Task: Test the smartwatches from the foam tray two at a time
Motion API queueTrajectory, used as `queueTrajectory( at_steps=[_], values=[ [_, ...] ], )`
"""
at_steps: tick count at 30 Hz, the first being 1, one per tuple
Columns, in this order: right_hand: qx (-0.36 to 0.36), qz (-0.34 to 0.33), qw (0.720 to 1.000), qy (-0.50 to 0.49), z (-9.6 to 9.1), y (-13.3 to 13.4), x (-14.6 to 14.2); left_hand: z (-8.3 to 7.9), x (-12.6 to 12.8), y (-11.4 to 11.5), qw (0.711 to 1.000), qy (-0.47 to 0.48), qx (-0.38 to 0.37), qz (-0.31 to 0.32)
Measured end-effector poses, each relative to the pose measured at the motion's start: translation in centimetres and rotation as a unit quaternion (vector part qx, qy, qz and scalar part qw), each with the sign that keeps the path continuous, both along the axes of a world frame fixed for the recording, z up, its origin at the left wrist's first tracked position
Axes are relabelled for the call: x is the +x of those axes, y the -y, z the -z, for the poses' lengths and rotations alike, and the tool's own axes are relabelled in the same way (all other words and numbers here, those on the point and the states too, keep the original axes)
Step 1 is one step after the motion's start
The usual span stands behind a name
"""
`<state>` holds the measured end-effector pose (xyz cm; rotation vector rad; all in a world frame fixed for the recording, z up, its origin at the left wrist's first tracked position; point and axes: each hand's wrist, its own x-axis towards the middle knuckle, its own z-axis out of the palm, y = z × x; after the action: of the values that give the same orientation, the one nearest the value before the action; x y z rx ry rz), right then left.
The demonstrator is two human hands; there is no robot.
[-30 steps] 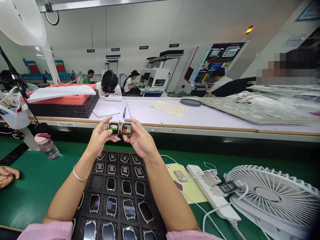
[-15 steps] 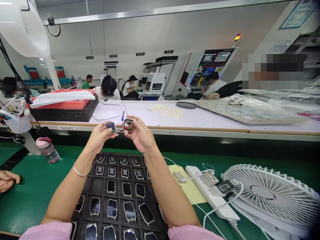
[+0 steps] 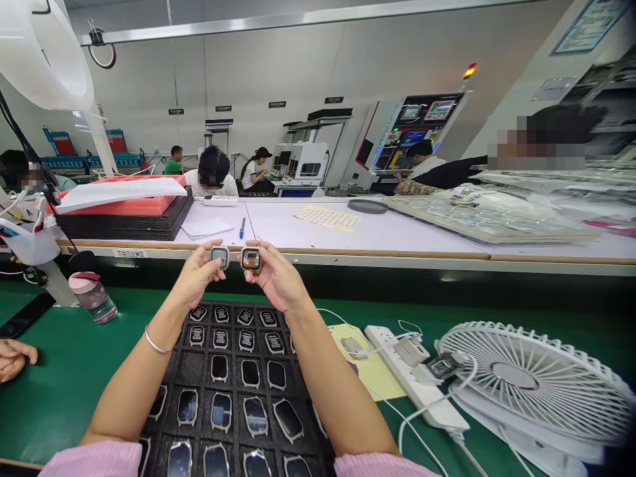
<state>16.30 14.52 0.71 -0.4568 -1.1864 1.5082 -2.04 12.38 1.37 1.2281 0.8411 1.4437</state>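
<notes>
My left hand [image 3: 197, 273] grips a strapless smartwatch [image 3: 219, 257] by its edges, its thumb lying on the lower part of the greyish lit screen. In my right hand [image 3: 278, 275] is a second smartwatch [image 3: 251, 258], pinched at its sides, with a coloured picture on its screen. Both watches are held side by side, faces toward me, above the far end of a black foam tray [image 3: 191, 366]. Several strapless watches lie in the tray's compartments; the far rows show white text on their screens, the nearer ones are dark. My forearms hide parts of the tray's sides.
On the green bench, a white fan [image 3: 514, 374], a power strip [image 3: 417, 377] and cables lie right. A pink-lidded bottle [image 3: 93, 298] and another person's hand [image 3: 17, 359] are at left. Beyond stands a raised white shelf [image 3: 278, 222]; several people sit behind it.
The left watch's screen has turned from dark to a lighter grey display, and my left thumb rests on it. The right watch has come slightly lower. The view has shifted a little.
</notes>
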Motion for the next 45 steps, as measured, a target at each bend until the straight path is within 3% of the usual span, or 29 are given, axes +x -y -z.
queueTrajectory(
  at_steps=[5,13,19,29,40,45],
  values=[
    [0.03,-0.008,1.0,0.006,-1.4,-0.6,-0.2,-2.4,0.5,-0.1,0.998,-0.019,0.055,-0.002],
    [0.081,-0.007,0.997,-0.013,-6.4,-3.1,-0.3,-7.6,1.0,-2.7,0.983,-0.05,0.174,0.0],
    [0.123,-0.015,0.992,-0.014,-9.4,-3.6,0.3,-9.8,0.8,-3.2,0.976,-0.067,0.207,-0.013],
    [0.232,-0.025,0.972,0.03,-11.5,-3.1,0.8,-10.9,0.9,-2.3,0.961,-0.062,0.27,-0.003],
    [0.243,-0.014,0.968,0.051,-11.7,-2.2,0.8,-11.0,1.0,-1.6,0.954,-0.06,0.292,-0.023],
    [0.248,-0.024,0.967,0.052,-11.1,-1.5,0.9,-10.4,0.9,-0.8,0.956,-0.06,0.288,-0.02]
  ],
)
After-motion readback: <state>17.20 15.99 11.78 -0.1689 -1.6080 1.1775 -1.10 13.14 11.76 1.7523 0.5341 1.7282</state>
